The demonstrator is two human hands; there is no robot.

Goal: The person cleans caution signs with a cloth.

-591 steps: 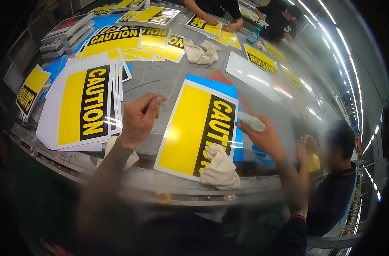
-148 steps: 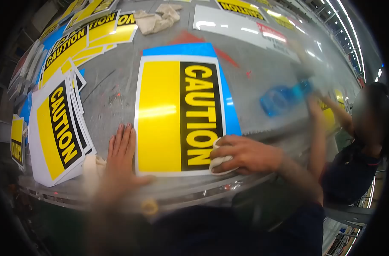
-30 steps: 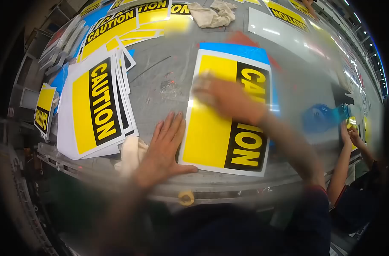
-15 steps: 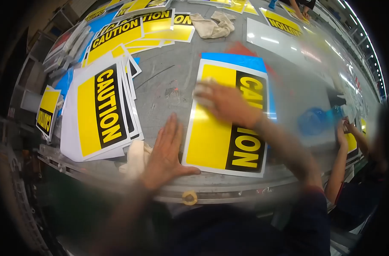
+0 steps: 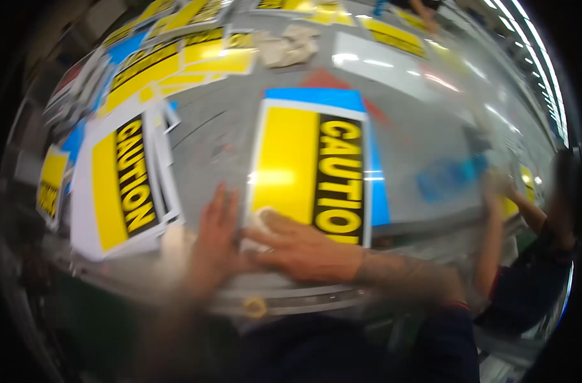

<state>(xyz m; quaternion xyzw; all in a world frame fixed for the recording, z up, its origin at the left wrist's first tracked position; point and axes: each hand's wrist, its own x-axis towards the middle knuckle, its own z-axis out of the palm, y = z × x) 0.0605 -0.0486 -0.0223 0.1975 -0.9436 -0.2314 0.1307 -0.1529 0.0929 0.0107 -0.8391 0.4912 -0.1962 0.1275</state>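
A yellow and black CAUTION sign (image 5: pixel 284 153) with a white border lies on a blue sheet (image 5: pixel 316 97) on the grey table. My right hand (image 5: pixel 310 252) presses on the sign's near left corner, fingers bent over a small white wad (image 5: pixel 263 220) that looks like cloth but is blurred. The hand and forearm hide the sign's near end. My left hand (image 5: pixel 217 236) rests flat and open on the table, just left of that corner, its fingers pointing away from me. Beside it on the left is a pale cloth (image 5: pixel 176 242), partly blurred.
A stack of CAUTION signs (image 5: pixel 105 185) lies at left, with more signs (image 5: pixel 144 73) behind. A crumpled beige cloth (image 5: pixel 287 46) is at the back. On the right are a blurred blue object (image 5: pixel 450 175) and a co-worker's arm (image 5: pixel 492 236). A yellow ring (image 5: pixel 255 307) sits at the near edge.
My right hand has moved from the sign's left middle toward me, down to its near left corner beside my left hand. The whole view has shifted slightly; my left hand stays flat.
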